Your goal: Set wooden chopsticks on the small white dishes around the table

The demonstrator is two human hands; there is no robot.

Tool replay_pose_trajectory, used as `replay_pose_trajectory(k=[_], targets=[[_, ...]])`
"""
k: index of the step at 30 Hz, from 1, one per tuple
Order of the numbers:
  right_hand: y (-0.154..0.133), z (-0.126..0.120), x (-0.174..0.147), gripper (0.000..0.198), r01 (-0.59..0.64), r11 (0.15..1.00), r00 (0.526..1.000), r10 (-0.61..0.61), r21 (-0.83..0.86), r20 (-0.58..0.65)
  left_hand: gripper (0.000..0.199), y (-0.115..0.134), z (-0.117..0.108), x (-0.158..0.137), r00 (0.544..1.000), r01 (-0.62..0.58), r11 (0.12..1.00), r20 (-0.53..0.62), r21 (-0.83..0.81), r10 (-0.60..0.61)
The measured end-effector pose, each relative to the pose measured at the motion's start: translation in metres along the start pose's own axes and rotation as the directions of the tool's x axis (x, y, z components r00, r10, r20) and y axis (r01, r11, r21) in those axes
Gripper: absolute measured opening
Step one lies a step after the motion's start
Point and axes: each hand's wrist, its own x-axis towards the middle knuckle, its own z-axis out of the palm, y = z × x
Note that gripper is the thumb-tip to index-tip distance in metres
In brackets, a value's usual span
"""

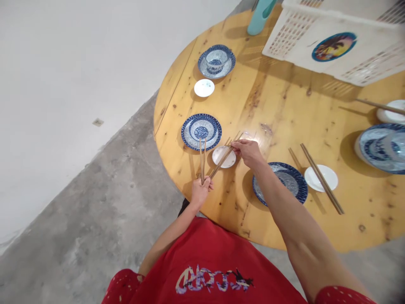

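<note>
My left hand [200,191] is gripping two chopsticks [202,160] upright at the table [272,105] edge; right hand [248,152] is pinching another pair [225,158] across one small white dish [224,156]. Farther: white basket [335,38] holding one colourful plate [333,46].

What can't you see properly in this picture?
- Head view: the white basket and teal holder run off the top edge.
- The stacked blue dishes run off the right edge.
- The forearm covers part of the blue plate.
- The left hand hides its chopsticks' lower ends.
</note>
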Motion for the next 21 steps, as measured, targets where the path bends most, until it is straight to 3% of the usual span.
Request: replay_pose_trajectory(k=[12, 21], targets=[[0.009, -0.014, 0.013, 0.024, -0.093, 0.992, 0.991, 0.084, 0.08, 0.107, 0.026, -0.001, -0.006, 0.007, 0.999, 0.019, 0.997, 0.028, 0.072, -0.021], [0.009, -0.011, 0.014, 0.021, -0.119, 0.985, 0.989, 0.107, 0.124, 0.101, 0.032, 0.003, -0.005, 0.007, 0.999, 0.033, 0.991, 0.015, 0.129, -0.036]])
